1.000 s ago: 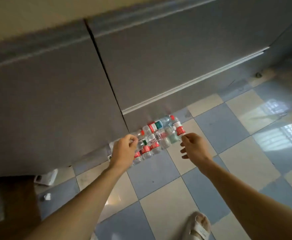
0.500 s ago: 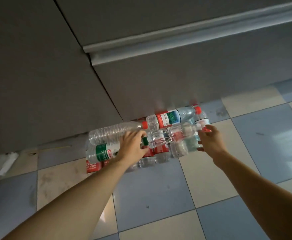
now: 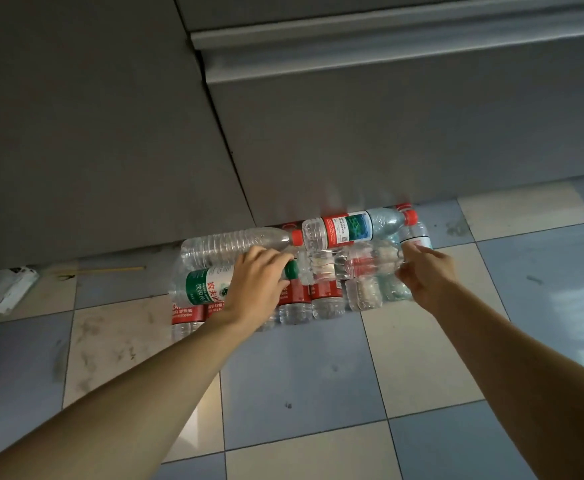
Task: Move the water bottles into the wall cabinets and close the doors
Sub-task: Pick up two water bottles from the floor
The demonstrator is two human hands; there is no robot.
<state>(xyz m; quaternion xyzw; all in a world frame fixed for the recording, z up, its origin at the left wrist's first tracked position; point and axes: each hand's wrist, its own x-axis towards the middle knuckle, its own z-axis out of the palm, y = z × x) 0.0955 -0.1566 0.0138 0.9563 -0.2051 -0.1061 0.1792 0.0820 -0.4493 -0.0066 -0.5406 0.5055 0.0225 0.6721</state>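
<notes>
While the water bottles [image 3: 304,268] lay stacked on the floor [image 3: 304,368] against the cabinet [image 3: 387,140], long axes running left-right, the left hand [image 3: 254,284] gripped the green-labelled bottle [image 3: 203,285] and the right hand [image 3: 425,275] pinched a clear bottle [image 3: 370,261] at its end.

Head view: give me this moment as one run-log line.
stage: pickup | left hand: on green-label bottle | right hand: grips clear bottle | bottles: on floor | cabinet: shut

Two hands [image 3: 254,280], roughly a dozen water bottles [image 3: 335,228], two scraps of paper [image 3: 4,289].
</notes>
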